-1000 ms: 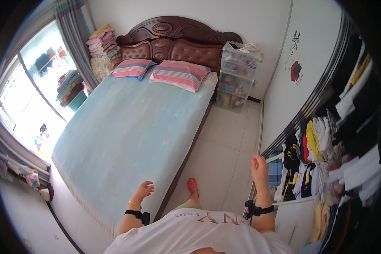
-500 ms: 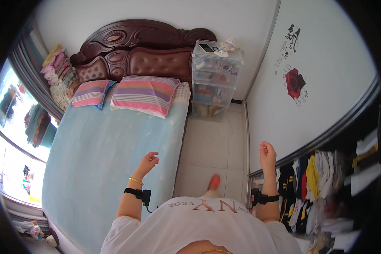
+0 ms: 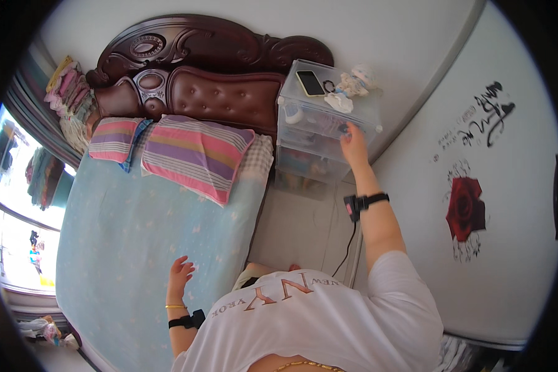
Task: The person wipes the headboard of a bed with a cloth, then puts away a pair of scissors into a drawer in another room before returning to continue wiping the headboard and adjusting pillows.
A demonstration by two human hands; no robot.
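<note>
We see our right hand (image 3: 354, 144) stretched out toward 1 o'clock, its fingers resting against the front of the clear plastic drawer unit (image 3: 319, 133) that stands beside the bed — touching the upper drawer, though we cannot tell whether the fingers curl round a handle or merely press on it. A black wrist strap (image 3: 364, 201) with a small device sits on that forearm, and a thin cable hangs from it toward the floor.

Our left hand (image 3: 180, 274) hovers at about 7 o'clock over the light blue bedsheet (image 3: 136, 248), fingers loosely spread and holding nothing; whether it touches the sheet we cannot tell. A gold bangle and a second black strap (image 3: 186, 322) circle that wrist.

On top of the drawer unit lie a phone (image 3: 310, 83) with a dark screen, a small doll-like figure (image 3: 356, 79) and some pale bits beside it. At 11 o'clock 2 striped pillows (image 3: 195, 155) lean against the dark carved headboard (image 3: 211, 62) with its padded brown panel. Folded clothes (image 3: 68, 90) are stacked at 10 o'clock near the window. On the wall at 3 o'clock — a red rose decal (image 3: 465, 208).
</note>
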